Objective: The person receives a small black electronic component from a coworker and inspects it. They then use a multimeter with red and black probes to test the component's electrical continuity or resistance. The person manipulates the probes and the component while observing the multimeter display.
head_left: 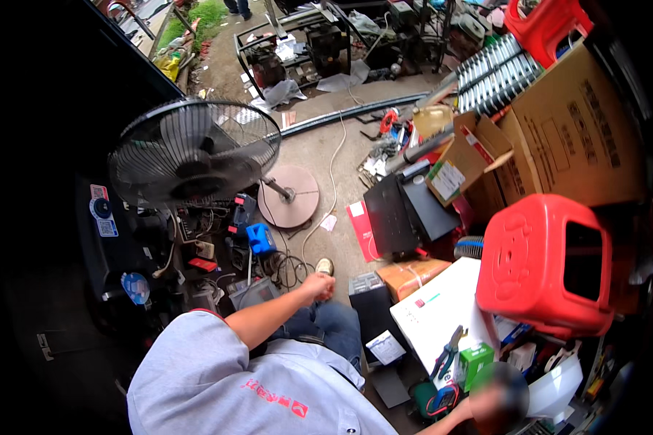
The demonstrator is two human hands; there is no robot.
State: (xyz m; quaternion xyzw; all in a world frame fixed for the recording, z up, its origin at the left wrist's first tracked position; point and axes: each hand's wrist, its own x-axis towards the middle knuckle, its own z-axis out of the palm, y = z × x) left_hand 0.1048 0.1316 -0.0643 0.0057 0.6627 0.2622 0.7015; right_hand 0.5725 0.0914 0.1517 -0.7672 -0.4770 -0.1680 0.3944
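Note:
My left hand (pixel 317 287) is held out over my lap, beside my knee, with its fingers curled closed. Whatever may be inside that fist is hidden. At the lower right my right hand (pixel 484 404) reaches in among the goods, and a round smeared patch covers its fingers. Close to it are a green box (pixel 476 360), pliers with dark handles (pixel 448 352) and a blue-and-black device (pixel 442 400). The pliers lie across the edge of a large white box (pixel 437 304).
A standing fan (pixel 196 148) with a round base (pixel 289 196) is at the left. Red plastic stools (pixel 515 254) and cardboard boxes (pixel 577 138) crowd the right. A cable (pixel 334 170) crosses the floor, and a framed machine (pixel 294 54) stands beyond the threshold.

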